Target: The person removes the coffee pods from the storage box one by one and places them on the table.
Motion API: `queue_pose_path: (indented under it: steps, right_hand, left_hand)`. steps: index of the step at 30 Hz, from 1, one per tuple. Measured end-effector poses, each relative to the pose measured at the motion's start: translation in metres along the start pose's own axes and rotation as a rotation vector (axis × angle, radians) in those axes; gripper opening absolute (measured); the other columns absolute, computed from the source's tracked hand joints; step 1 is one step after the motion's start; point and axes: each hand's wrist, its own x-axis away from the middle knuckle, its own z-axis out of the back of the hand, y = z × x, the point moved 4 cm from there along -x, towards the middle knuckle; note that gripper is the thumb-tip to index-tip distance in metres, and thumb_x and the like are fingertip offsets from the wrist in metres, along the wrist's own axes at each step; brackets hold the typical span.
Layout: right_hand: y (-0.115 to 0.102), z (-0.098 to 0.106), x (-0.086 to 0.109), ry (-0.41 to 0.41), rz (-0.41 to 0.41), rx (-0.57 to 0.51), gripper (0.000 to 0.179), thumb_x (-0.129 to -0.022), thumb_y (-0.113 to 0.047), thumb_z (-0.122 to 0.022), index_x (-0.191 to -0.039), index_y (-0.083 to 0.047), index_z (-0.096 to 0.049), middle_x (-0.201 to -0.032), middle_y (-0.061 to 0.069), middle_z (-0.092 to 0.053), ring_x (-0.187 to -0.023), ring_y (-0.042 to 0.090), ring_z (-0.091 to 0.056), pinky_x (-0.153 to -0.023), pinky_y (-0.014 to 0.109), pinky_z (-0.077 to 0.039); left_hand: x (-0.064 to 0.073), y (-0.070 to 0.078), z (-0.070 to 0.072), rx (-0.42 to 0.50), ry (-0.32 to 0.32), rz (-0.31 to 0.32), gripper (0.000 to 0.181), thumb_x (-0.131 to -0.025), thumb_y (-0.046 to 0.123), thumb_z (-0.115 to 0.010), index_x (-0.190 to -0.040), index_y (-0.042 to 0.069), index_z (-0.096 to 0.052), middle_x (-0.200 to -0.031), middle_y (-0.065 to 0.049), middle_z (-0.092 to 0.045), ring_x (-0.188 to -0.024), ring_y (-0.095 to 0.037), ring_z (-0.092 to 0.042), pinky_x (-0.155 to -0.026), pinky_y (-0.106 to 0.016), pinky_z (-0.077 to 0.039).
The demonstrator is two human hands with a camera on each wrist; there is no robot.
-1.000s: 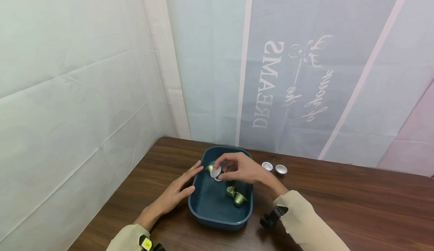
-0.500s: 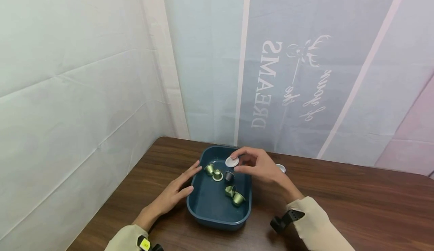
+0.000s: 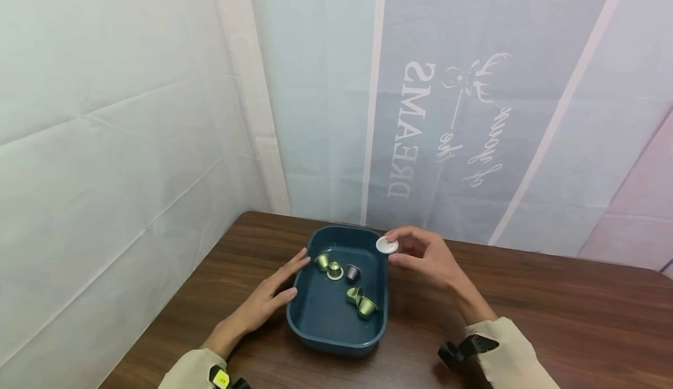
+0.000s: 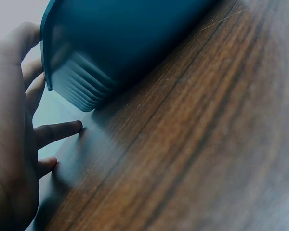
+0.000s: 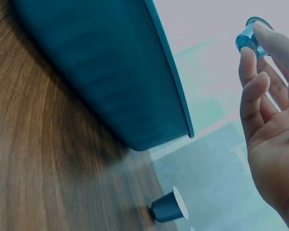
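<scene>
My right hand [image 3: 428, 257] pinches a coffee capsule [image 3: 387, 245] between thumb and fingers, just over the right rim of a dark blue bin [image 3: 328, 319]. In the head view the capsule's white lid faces me; its cup [image 5: 250, 41] shows in the right wrist view. My left hand [image 3: 263, 301] rests against the bin's left side, fingers extended and touching the rim. Inside the bin lie several capsules: green ones, such as a tilted capsule [image 3: 367, 307] and one standing on its lid [image 3: 335, 270], plus a dark grey capsule [image 3: 353, 273].
Outside the bin, a capsule [image 5: 168, 207] lies on its side on the wooden table [image 3: 552, 307], seen in the right wrist view; my right hand hides it in the head view. A printed curtain [image 3: 447, 114] hangs behind the table, and a pale sheet [image 3: 115, 143] at left.
My right hand has lifted the capsule from among the others in the bin and carried it right, to the bin's right rim. My left hand has stayed at the bin's left side.
</scene>
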Motion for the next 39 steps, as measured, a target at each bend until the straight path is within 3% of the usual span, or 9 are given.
queue_pose_path:
  steps: [13,22,31,39]
  right_hand:
    - [0.002,0.031,0.018,0.069,-0.043,0.038,0.030,-0.084,0.001,-0.071,-0.112,-0.005,-0.062,-0.113,0.009,-0.062,-0.075,0.022,-0.063,-0.053,0.031,-0.050]
    - [0.007,0.059,0.037,0.169,-0.023,0.009,0.028,-0.081,0.010,-0.069,-0.107,0.004,-0.061,-0.116,0.007,-0.062,-0.088,0.016,-0.067,-0.067,0.024,-0.053]
    - [0.016,0.079,0.055,0.237,-0.066,0.085,0.028,-0.079,0.009,-0.072,-0.105,0.004,-0.061,-0.112,0.005,-0.064,-0.083,0.015,-0.067,-0.068,0.025,-0.054]
    - [0.030,0.091,0.067,0.292,-0.097,0.093,0.028,-0.077,0.012,-0.073,-0.101,0.004,-0.061,-0.111,0.005,-0.062,-0.081,0.013,-0.067,-0.065,0.025,-0.054]
  left_hand:
    - [0.000,0.001,0.001,-0.003,-0.004,-0.010,0.056,-0.098,0.003,-0.046,-0.151,0.009,-0.028,-0.159,-0.007,-0.013,-0.143,-0.028,-0.018,-0.106,-0.057,-0.025]
    - [0.001,-0.005,0.001,-0.009,0.005,-0.006,0.053,-0.100,0.007,-0.045,-0.151,0.010,-0.029,-0.159,-0.006,-0.014,-0.143,-0.024,-0.018,-0.106,-0.054,-0.026]
    - [0.000,-0.005,0.000,-0.011,0.012,-0.005,0.054,-0.100,0.009,-0.046,-0.151,0.011,-0.029,-0.159,-0.003,-0.014,-0.143,-0.023,-0.018,-0.105,-0.058,-0.026]
    - [0.000,0.000,0.001,-0.003,0.001,-0.022,0.055,-0.099,0.004,-0.046,-0.151,0.011,-0.029,-0.159,-0.007,-0.014,-0.143,-0.027,-0.018,-0.109,-0.046,-0.026]
